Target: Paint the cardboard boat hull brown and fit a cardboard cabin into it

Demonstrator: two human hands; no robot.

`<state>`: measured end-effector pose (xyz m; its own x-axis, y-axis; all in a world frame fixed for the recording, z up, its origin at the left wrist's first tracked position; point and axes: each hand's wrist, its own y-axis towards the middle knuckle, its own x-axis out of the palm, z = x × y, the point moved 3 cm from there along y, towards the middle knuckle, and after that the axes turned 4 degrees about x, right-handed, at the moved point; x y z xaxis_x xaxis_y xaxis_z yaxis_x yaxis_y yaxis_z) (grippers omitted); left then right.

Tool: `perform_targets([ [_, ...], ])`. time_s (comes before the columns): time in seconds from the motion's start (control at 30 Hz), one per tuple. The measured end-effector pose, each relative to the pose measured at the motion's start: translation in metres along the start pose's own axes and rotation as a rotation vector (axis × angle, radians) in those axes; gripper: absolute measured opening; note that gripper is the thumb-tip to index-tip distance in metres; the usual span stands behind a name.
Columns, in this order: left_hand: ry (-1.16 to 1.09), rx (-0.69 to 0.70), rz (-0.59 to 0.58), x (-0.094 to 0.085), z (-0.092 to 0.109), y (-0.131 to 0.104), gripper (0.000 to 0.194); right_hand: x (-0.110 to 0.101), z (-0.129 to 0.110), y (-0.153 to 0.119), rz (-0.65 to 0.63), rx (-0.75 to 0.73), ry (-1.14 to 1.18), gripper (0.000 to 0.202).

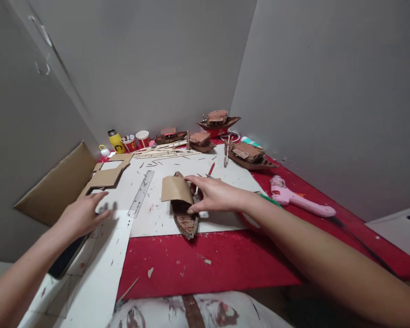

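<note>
A small brown model boat (186, 221) lies on the white paper with its pointed end toward me. Across its middle rests a curved piece of tan cardboard (176, 189), sticking out to the left. My right hand (213, 193) is closed around the boat's right side, thumb on the near part and index finger by the cardboard's far edge. Some of its fingertips are hidden behind the boat. My left hand (84, 214) hovers over the paper at the left, fingers apart and holding nothing, close to flat cardboard pieces (105, 177).
A clear ruler (141, 193) lies between my hands. Thin wooden sticks (164, 151), a yellow bottle (116, 141) and paper cups (142, 139) are at the back. Several finished-looking boats (248, 155) stand behind; a pink glue gun (299, 200) lies right. A dark phone-like object (66, 257) sits left.
</note>
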<state>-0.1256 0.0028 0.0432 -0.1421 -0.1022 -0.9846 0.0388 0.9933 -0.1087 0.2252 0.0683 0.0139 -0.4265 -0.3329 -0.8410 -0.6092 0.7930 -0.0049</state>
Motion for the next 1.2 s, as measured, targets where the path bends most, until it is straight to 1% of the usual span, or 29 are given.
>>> perform_targets([
  [0.13, -0.382, 0.246, 0.278, -0.018, 0.075, 0.012, 0.061, -0.001, -0.002, -0.003, 0.035, -0.026, -0.064, 0.084],
  [0.2, -0.482, 0.407, 0.462, -0.026, 0.106, 0.019, 0.061, 0.000, -0.001, -0.003, 0.038, -0.022, -0.080, 0.084],
  [0.23, -0.485, 0.492, 0.517, -0.029, 0.120, 0.023, 0.061, 0.001, 0.000, -0.003, 0.038, -0.024, -0.085, 0.083],
  [0.27, -0.475, 0.569, 0.521, -0.031, 0.131, 0.028, 0.063, 0.002, 0.001, -0.003, 0.038, -0.031, -0.086, 0.082],
  [0.3, -0.466, 0.608, 0.497, -0.032, 0.141, 0.033, 0.066, 0.003, 0.002, -0.003, 0.041, -0.040, -0.084, 0.082],
  [0.4, -0.444, 0.670, 0.305, -0.034, 0.160, 0.049, 0.073, 0.006, 0.003, -0.003, 0.050, -0.057, -0.060, 0.082],
  [0.47, -0.437, 0.698, 0.194, -0.036, 0.168, 0.057, 0.076, 0.005, 0.004, -0.003, 0.051, -0.066, -0.020, 0.084],
  [0.5, -0.433, 0.710, 0.161, -0.037, 0.170, 0.061, 0.077, 0.003, 0.005, -0.004, 0.053, -0.075, 0.004, 0.087],
  [0.57, -0.438, 0.718, 0.125, -0.039, 0.171, 0.065, 0.075, -0.002, 0.008, -0.007, 0.029, -0.095, 0.085, 0.094],
  [0.6, -0.453, 0.714, 0.110, -0.040, 0.170, 0.067, 0.072, -0.006, 0.011, -0.008, 0.013, -0.090, 0.142, 0.094],
  [0.63, -0.476, 0.706, 0.096, -0.042, 0.168, 0.068, 0.069, -0.010, 0.015, -0.009, 0.009, -0.065, 0.204, 0.091],
  [0.7, -0.538, 0.692, 0.067, -0.044, 0.163, 0.070, 0.065, -0.018, 0.027, -0.008, 0.073, 0.048, 0.316, 0.070],
  [0.77, -0.614, 0.701, 0.035, -0.048, 0.161, 0.071, 0.064, -0.024, 0.038, -0.006, 0.190, 0.169, 0.358, 0.044],
  [0.8, -0.651, 0.715, 0.019, -0.050, 0.161, 0.071, 0.065, -0.023, 0.042, -0.004, 0.221, 0.206, 0.359, 0.038],
  [0.83, -0.686, 0.730, 0.005, -0.051, 0.162, 0.071, 0.066, -0.021, 0.044, -0.001, 0.223, 0.221, 0.356, 0.035],
  [0.93, -0.788, 0.770, -0.034, -0.053, 0.169, 0.073, 0.065, -0.008, 0.044, 0.007, 0.143, 0.207, 0.366, 0.036],
  [1.03, -0.909, 0.787, -0.107, -0.047, 0.178, 0.078, 0.061, 0.000, 0.043, 0.009, 0.095, 0.204, 0.407, 0.036],
  [1.1, -0.998, 0.764, -0.172, -0.040, 0.182, 0.084, 0.059, -0.002, 0.045, 0.008, 0.104, 0.215, 0.427, 0.039],
  [1.2, -1.074, 0.734, -0.251, -0.029, 0.184, 0.093, 0.057, -0.015, 0.052, 0.002, 0.153, 0.246, 0.433, 0.047],
])
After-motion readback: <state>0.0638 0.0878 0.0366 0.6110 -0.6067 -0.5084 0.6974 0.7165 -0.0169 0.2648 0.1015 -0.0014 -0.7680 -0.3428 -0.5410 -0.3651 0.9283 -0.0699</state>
